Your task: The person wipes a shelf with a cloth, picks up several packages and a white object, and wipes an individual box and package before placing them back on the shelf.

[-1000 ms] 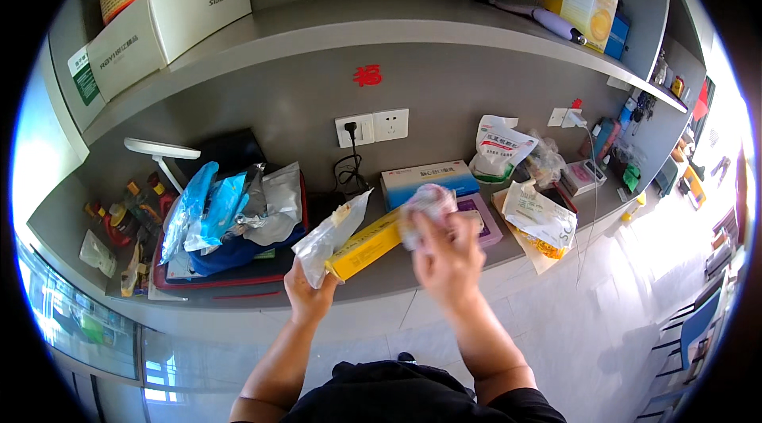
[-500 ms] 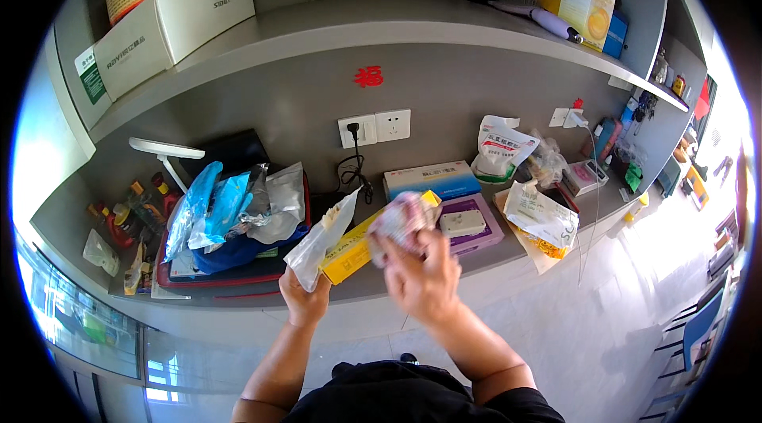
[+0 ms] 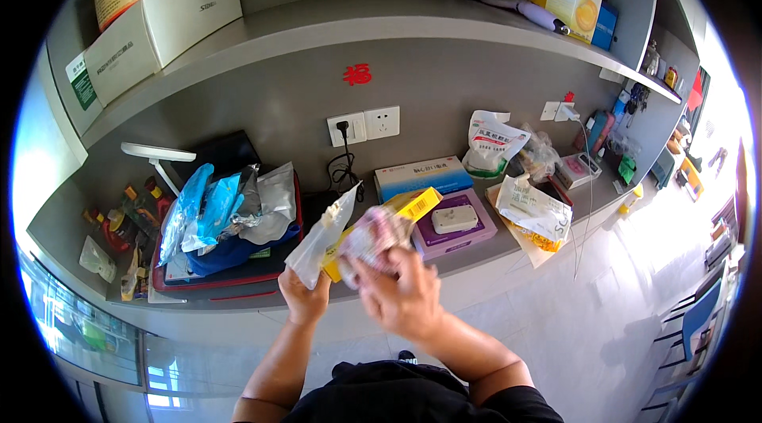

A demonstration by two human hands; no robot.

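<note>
My left hand (image 3: 304, 296) is closed round the lower ends of a white plastic packet (image 3: 321, 239) and a long yellow box (image 3: 419, 205), holding both up in front of the counter. In my right hand (image 3: 403, 292) is a crumpled pink-and-white cloth (image 3: 373, 237), slightly blurred. The cloth lies over the middle of the yellow box and hides part of it. Beyond the box's far end, a purple box (image 3: 476, 234) rests on the counter with a small white device (image 3: 455, 219) on top. A blue-and-white box (image 3: 421, 178) lies behind it.
Left on the counter, a red-edged tray (image 3: 230, 286) carries blue and silver packets (image 3: 216, 213). Bottles (image 3: 143, 213) and a white lamp (image 3: 157, 153) stand beside it. To the right are a white pouch (image 3: 492, 145) and an opened packet (image 3: 533, 209). A shelf (image 3: 357, 26) overhangs the counter.
My right hand has moved left with the cloth along the yellow box, toward my left hand. More of the box's far end now shows. The view has shifted slightly.
</note>
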